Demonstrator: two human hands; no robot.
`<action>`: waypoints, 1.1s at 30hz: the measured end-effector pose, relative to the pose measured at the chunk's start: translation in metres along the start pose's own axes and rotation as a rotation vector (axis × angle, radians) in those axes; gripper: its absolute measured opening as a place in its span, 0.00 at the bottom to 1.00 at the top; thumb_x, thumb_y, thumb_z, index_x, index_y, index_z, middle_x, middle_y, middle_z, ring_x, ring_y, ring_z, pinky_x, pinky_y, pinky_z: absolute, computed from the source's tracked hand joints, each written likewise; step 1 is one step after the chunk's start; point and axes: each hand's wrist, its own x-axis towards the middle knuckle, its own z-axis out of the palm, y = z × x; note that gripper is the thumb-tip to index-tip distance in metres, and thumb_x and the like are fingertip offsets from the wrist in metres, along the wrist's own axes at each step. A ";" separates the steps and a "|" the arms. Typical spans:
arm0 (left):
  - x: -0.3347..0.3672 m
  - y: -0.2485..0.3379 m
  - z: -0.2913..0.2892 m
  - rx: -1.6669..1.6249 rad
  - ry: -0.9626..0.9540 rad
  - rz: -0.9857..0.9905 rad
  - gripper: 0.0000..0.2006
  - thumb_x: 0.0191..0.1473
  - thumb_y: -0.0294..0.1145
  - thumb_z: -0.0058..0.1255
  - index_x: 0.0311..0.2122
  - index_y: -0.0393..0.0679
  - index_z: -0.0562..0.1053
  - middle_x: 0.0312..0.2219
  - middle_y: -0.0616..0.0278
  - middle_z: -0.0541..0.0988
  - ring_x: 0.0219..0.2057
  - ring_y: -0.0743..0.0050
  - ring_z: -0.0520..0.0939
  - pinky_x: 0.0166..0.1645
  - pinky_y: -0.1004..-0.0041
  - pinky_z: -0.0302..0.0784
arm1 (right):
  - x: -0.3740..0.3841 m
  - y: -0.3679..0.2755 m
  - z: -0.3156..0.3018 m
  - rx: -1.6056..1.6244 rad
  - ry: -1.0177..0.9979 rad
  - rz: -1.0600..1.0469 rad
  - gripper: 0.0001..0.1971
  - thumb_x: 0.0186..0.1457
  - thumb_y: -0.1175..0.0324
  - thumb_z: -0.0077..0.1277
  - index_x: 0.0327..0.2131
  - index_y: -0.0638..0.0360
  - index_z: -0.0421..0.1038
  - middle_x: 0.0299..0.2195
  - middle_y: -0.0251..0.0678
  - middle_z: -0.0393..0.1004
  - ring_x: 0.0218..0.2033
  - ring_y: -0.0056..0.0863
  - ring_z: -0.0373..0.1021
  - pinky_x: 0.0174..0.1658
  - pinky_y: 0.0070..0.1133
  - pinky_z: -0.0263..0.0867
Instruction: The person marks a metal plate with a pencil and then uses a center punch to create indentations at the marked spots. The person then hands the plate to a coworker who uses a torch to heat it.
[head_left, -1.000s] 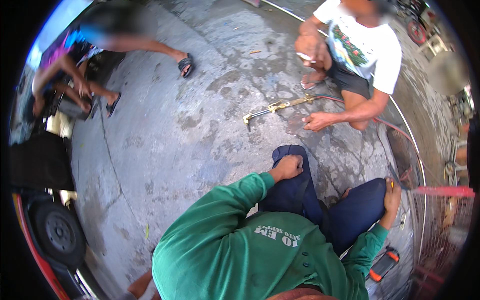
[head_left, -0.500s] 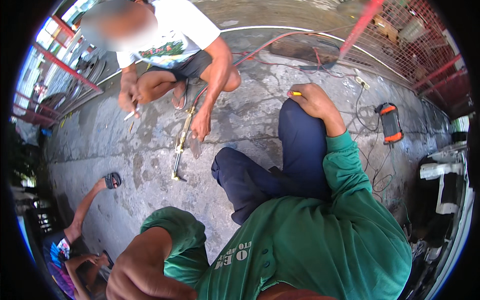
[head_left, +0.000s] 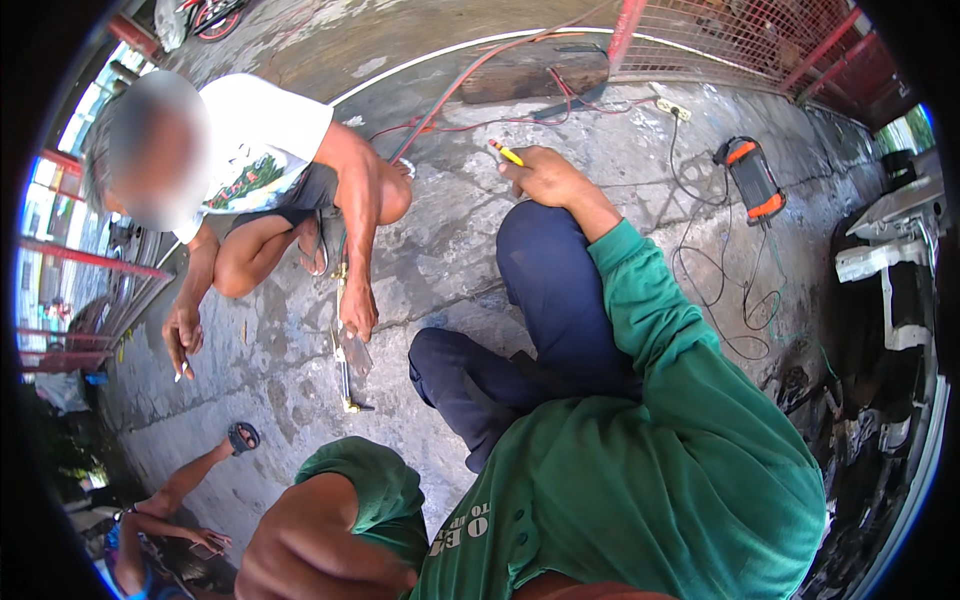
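My right hand point(head_left: 550, 178) rests at my raised knee, its fingers closed around a slim yellow pencil-like stick point(head_left: 508, 153) with a reddish end. Close to the camera at the bottom left is my left hand point(head_left: 325, 565), blurred, its fingers not clear. Across from me a person in a white T-shirt point(head_left: 265, 130) crouches. One of that person's hands point(head_left: 358, 308) is at a brass and silver cutting torch point(head_left: 345, 378) lying on the concrete, beside a thin flat piece point(head_left: 358, 355). The person's other hand point(head_left: 182, 335) holds a small white stick like a cigarette.
Red and dark hoses point(head_left: 470, 75) run back from the torch past a wooden beam point(head_left: 535, 78). On the right lie an orange and black machine point(head_left: 755, 180), its cables, a socket strip point(head_left: 673, 108) and metal parts point(head_left: 890, 265). Another person point(head_left: 150, 530) sits at the lower left.
My view has shifted, and my right hand has turned so the yellow stick points up and left. The crouching person's cigarette hand has lowered, and their head has moved left.
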 end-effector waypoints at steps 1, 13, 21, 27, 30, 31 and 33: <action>-0.005 0.000 -0.005 -0.039 -0.096 -0.122 0.19 0.65 0.45 0.37 0.55 0.51 0.72 0.23 0.60 0.77 0.19 0.68 0.75 0.28 0.59 0.75 | 0.000 0.005 0.000 0.050 -0.008 -0.006 0.23 0.62 0.52 0.48 0.36 0.67 0.77 0.29 0.49 0.80 0.33 0.44 0.77 0.41 0.36 0.69; 0.034 -0.123 0.070 -0.300 0.373 -0.363 0.23 0.48 0.51 0.68 0.28 0.37 0.78 0.18 0.59 0.76 0.16 0.68 0.73 0.26 0.66 0.71 | -0.019 0.030 -0.024 0.347 0.000 0.099 0.21 0.61 0.53 0.53 0.36 0.66 0.79 0.24 0.41 0.80 0.25 0.32 0.74 0.34 0.30 0.68; -0.071 -0.187 0.069 -0.547 0.517 -0.564 0.36 0.43 0.65 0.67 0.36 0.35 0.74 0.23 0.60 0.75 0.22 0.70 0.74 0.34 0.62 0.74 | -0.031 0.069 -0.027 0.184 0.040 0.076 0.23 0.60 0.49 0.54 0.32 0.64 0.76 0.25 0.41 0.77 0.27 0.33 0.71 0.35 0.35 0.66; -0.262 -0.254 0.072 0.149 0.368 -1.445 0.12 0.58 0.35 0.61 0.36 0.36 0.73 0.27 0.68 0.75 0.27 0.83 0.71 0.35 0.79 0.68 | -0.053 0.076 -0.041 0.080 0.152 0.015 0.23 0.59 0.47 0.51 0.34 0.62 0.78 0.29 0.53 0.77 0.35 0.54 0.74 0.40 0.43 0.69; -0.353 -0.237 0.088 0.627 -0.017 -1.468 0.21 0.55 0.41 0.63 0.45 0.33 0.74 0.36 0.52 0.79 0.40 0.59 0.79 0.50 0.64 0.73 | -0.063 0.042 -0.045 0.032 0.240 0.042 0.22 0.57 0.48 0.52 0.34 0.59 0.81 0.31 0.50 0.80 0.38 0.53 0.76 0.42 0.43 0.71; -0.368 -0.235 0.098 0.809 -0.202 -1.353 0.23 0.54 0.42 0.63 0.47 0.33 0.74 0.40 0.47 0.79 0.45 0.52 0.78 0.54 0.59 0.71 | -0.073 0.037 -0.047 0.019 0.265 0.096 0.21 0.57 0.48 0.52 0.35 0.58 0.81 0.31 0.49 0.80 0.38 0.53 0.77 0.42 0.43 0.71; -0.388 -0.239 0.105 0.914 -0.388 -1.156 0.24 0.54 0.44 0.62 0.47 0.32 0.75 0.41 0.41 0.80 0.49 0.41 0.78 0.58 0.52 0.69 | -0.081 0.044 -0.040 0.047 0.383 0.116 0.20 0.56 0.49 0.54 0.34 0.58 0.81 0.31 0.49 0.80 0.37 0.52 0.77 0.41 0.43 0.72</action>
